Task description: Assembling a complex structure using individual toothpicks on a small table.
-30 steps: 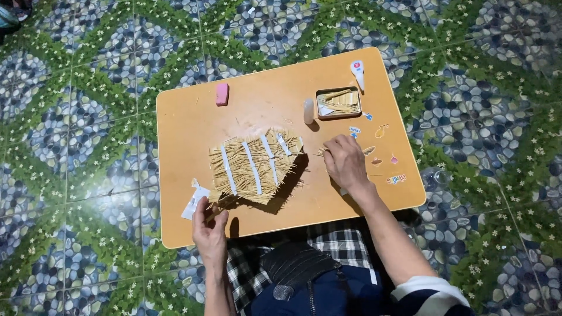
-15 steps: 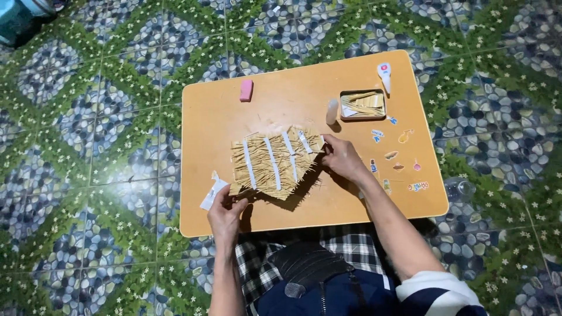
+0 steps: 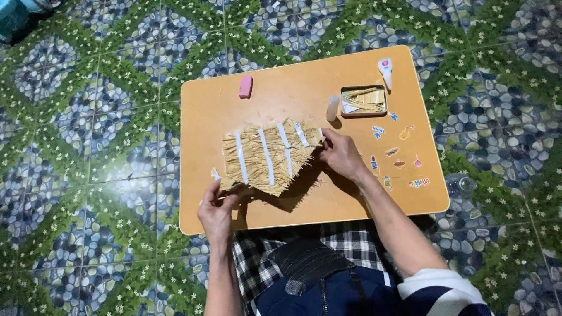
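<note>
Stick panel point(image 3: 266, 155) with white strips, raised over orange table point(image 3: 304, 99): left hand point(image 3: 216, 210) grips its lower-left corner, right hand point(image 3: 341, 155) apparently pinches its right edge; stick tray point(image 3: 363, 100) behind.

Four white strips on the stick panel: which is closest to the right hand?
The shortest white strip, at the stick panel's upper right end, beside the right hand's fingertips; the other three lie further left.

A rough mat of pale wooden sticks point(image 3: 266, 157), banded with white paper strips, lies on a smooth, matt table point(image 3: 304, 208).
</note>
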